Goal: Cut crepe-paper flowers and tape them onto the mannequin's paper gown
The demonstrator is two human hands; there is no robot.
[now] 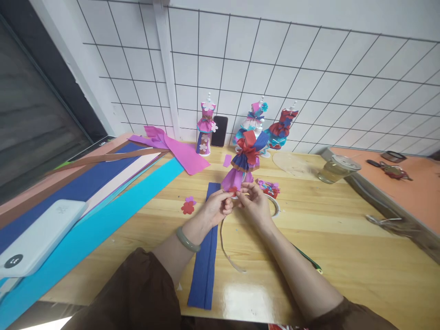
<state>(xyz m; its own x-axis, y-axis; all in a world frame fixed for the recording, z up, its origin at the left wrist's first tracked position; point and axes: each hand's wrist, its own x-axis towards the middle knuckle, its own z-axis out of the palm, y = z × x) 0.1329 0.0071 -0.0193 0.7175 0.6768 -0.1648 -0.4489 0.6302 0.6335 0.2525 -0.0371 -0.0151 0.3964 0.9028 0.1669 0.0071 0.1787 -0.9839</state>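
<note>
My left hand [219, 205] pinches a small red paper flower [233, 191] between thumb and fingertips. Close beside it, the fingers of my right hand [252, 200] are closed near the flower's right edge; whether they grip anything is too small to tell. Just behind both hands stands a small paper dress [248, 153] with a red and blue top, dark blue ruffle and purple skirt. A red flower cutout [188, 207] lies left of my left hand, overlapping a purple one. Under my left wrist runs a dark blue paper strip [202, 270].
Three more dressed figures, one pink [206, 123], stand by the wall near a phone [219, 131]. Coloured paper strips [137, 183] and a white power bank [43, 236] lie left. A tape roll [276, 207], scraps and a cup [337, 169] are right.
</note>
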